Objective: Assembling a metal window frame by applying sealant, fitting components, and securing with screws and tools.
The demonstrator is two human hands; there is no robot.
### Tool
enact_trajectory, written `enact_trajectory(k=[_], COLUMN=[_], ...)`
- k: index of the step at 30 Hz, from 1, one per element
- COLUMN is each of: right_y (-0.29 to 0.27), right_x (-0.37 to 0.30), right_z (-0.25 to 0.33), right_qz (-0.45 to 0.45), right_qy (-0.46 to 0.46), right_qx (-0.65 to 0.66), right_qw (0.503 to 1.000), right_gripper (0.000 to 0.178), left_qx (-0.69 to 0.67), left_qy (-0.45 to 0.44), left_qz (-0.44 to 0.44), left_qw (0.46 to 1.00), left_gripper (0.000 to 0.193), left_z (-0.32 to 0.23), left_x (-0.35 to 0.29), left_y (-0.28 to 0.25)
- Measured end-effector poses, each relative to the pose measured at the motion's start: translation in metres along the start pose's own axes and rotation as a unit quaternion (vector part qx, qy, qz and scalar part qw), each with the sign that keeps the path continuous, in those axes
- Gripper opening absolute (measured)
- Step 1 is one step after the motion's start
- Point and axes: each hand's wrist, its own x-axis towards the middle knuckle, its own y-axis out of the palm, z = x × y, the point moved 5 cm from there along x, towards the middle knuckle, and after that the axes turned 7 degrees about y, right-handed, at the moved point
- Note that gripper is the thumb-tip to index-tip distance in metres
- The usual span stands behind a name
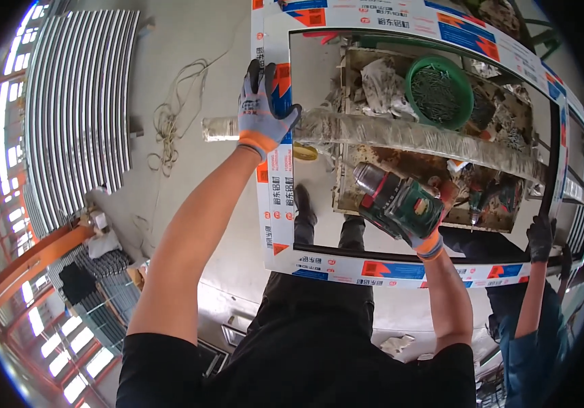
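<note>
A large rectangular window frame (278, 224), covered in white printed film with blue and orange patches, stands before me. My left hand (262, 112), in a grey glove with black fingertips and an orange cuff, lies on its left rail, fingers stretched out and thumb apart. In my right hand (426, 242), gloved the same way, is a green cordless drill (409, 207), its silver chuck pointing to the upper left inside the frame opening. The fingers on the handle are mostly hidden. A film-wrapped bar (414, 136) crosses behind or beneath the opening.
Through the opening shows a worn tray (400, 156) holding a green bowl of screws (439, 92) and another drill (485, 197). A co-worker's dark-gloved hand (540, 236) is at the frame's lower right corner. Stacked metal profiles (81, 95) and loose cord (166, 126) lie left.
</note>
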Motion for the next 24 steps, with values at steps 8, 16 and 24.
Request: enact_trajectory(k=[8, 16, 24], right_y=[0.023, 0.03, 0.039], right_x=[-0.004, 0.001, 0.0], right_z=[-0.025, -0.029, -0.039], right_qz=[0.036, 0.045, 0.053], right_qy=[-0.009, -0.02, 0.073], right_qx=[0.02, 0.052, 0.15], right_qw=[0.999, 0.997, 0.985], right_gripper=[0.035, 0.035, 0.035], left_qx=[0.019, 0.017, 0.052], left_qy=[0.008, 0.025, 0.038], left_qz=[-0.003, -0.01, 0.004], left_qw=[1.0, 0.999, 0.998], left_gripper=[0.093, 0.093, 0.091], left_z=[0.004, 0.004, 0.009], left_x=[-0.003, -0.001, -0.002], left_y=[0.004, 0.006, 0.01])
